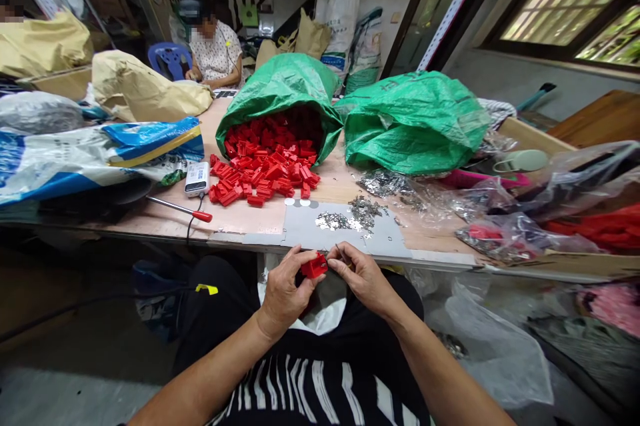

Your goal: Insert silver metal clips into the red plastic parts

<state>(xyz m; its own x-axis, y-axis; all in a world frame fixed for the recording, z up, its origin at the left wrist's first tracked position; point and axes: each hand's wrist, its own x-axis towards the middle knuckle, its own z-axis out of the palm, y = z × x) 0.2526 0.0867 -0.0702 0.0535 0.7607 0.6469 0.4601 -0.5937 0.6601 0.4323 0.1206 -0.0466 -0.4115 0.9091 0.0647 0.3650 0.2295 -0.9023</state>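
Pinched in my left hand (286, 289) is a red plastic housing (315, 267), held just off the table's front edge above my lap. My right hand (364, 278) is closed beside it, fingertips at the housing's right side. A thin dark piece (343, 254) shows between those fingers; its kind is too small to tell. Beyond my hands, small shiny metal parts (335, 221) lie spread on a grey sheet (300, 233). Many like red housings (260, 176) spill from a green woven sack (285, 76) onto the table.
Another green sack (415, 123) stands to the right, near clear plastic bags (520, 239) of parts. A red-handled tool (183, 210) and a white power bank (197, 179) with a cable lie left. An open white bag (325, 316) sits at my lap. A person (217, 46) sits across the table.
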